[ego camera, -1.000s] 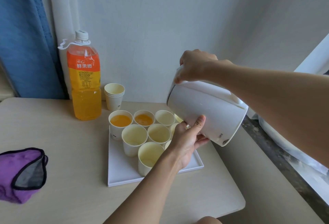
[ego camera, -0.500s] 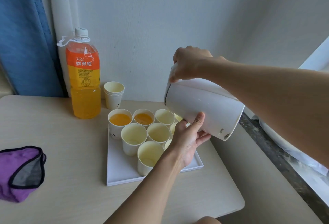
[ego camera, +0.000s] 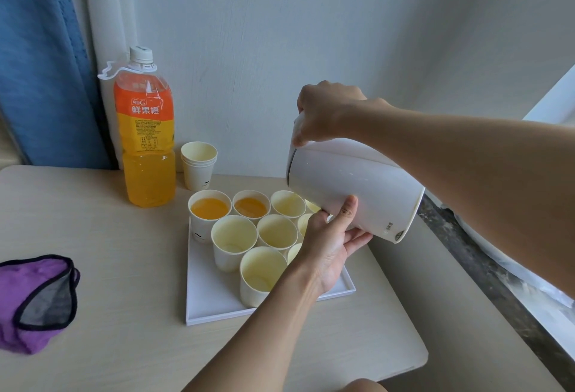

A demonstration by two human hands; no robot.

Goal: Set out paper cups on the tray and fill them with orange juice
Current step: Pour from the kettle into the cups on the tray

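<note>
We are tipping the white jug (ego camera: 357, 192) over the far right side of the tray (ego camera: 217, 307). Our right hand (ego camera: 326, 111) is wrapping tight round the jug's top end, because that is where we are steering it. Our left hand (ego camera: 329, 242) is lying wide under the jug, thumb up against its side and fingers straight below it, so the heavy jug is not dropping too fast. The jug's mouth is hiding behind its body, so we cannot tell if juice is coming out. The paper cups (ego camera: 277, 229) are standing close together on the tray, many of them touching, so we are not having to move the jug far from one to the next. The back left cup (ego camera: 209, 208) and its neighbour cup (ego camera: 250, 206) are already holding orange juice. The empty cups (ego camera: 234, 231) beside and in front of them are waiting, and some are hiding behind our left hand. So we are guessing most of the filling is not yet done. The juice bottle (ego camera: 146, 148) is standing with its cap on at the back of the table (ego camera: 124, 345), just beside a stack of spare cups (ego camera: 199, 167), out of the way of our arms. A purple cloth (ego camera: 34, 298) is lying well apart on the left.
</note>
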